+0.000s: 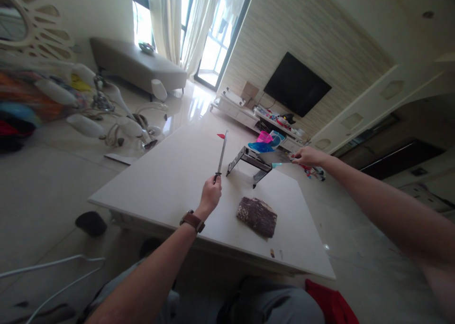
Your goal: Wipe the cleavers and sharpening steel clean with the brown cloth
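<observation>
My left hand (212, 194), with a brown watch on the wrist, is closed round the dark handle of a long thin metal rod (223, 152) that points up and away over the white table. Out to the right, my right hand (306, 157) grips a wide flat blade (277, 157), held raised near a metal stand. That small stand (250, 157) with dark legs is on the table between the two hands. Nearer me lies a folded brown patterned cloth (257, 217).
Two small items (272, 253) sit by the near edge of the white table (159, 181). Behind the stand are blue and pink plastic things (262, 146). A small red piece (221, 135) shows beside the rod's tip. Red fabric (330, 302) is at the lower right.
</observation>
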Motion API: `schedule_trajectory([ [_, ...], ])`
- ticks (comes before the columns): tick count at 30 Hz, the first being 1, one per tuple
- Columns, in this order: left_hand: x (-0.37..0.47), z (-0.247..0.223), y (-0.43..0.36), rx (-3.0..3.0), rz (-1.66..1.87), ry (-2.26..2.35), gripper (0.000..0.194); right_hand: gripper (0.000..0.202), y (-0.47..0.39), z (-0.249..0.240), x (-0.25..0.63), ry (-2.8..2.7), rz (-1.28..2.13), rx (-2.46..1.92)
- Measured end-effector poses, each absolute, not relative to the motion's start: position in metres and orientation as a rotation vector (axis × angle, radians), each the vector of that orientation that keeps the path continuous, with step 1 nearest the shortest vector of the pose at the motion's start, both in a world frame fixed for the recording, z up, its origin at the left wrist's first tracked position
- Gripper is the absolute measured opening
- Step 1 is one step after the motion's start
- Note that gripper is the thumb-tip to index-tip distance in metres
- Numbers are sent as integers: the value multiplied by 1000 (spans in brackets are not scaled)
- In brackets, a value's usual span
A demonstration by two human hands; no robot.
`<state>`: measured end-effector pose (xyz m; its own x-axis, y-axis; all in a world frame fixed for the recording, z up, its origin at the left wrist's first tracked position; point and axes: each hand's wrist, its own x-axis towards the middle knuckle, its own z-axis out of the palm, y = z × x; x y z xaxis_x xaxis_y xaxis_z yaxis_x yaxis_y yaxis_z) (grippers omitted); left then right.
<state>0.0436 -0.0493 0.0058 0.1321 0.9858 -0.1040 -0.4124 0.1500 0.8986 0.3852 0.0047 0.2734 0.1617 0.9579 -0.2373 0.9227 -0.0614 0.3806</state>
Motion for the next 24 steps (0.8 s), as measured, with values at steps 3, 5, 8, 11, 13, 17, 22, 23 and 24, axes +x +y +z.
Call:
schedule_trajectory([
  [3,41,7,-49,838,1209,881,37,22,10,278,379,1737,151,1963],
  [5,40,8,-49,826,1207,889,38,24,14,284,375,1719,179,1909],
  [8,39,9,-49,804,1198,888,38,27,23,294,373,1667,200,1833],
  [11,39,10,-49,789,1181,887,36,31,32,301,372,1594,260,1853],
  [13,39,11,-50,787,1167,891,34,35,36,301,371,1571,357,1893],
  [17,39,16,-53,733,1095,830,29,38,45,288,367,1535,485,1929],
  [22,40,23,-57,551,1004,687,21,29,61,256,369,1586,410,1876],
  [23,40,23,-57,520,995,667,19,29,64,248,370,1605,385,1869],
  [24,41,23,-56,499,986,654,17,29,67,239,371,1621,366,1869],
])
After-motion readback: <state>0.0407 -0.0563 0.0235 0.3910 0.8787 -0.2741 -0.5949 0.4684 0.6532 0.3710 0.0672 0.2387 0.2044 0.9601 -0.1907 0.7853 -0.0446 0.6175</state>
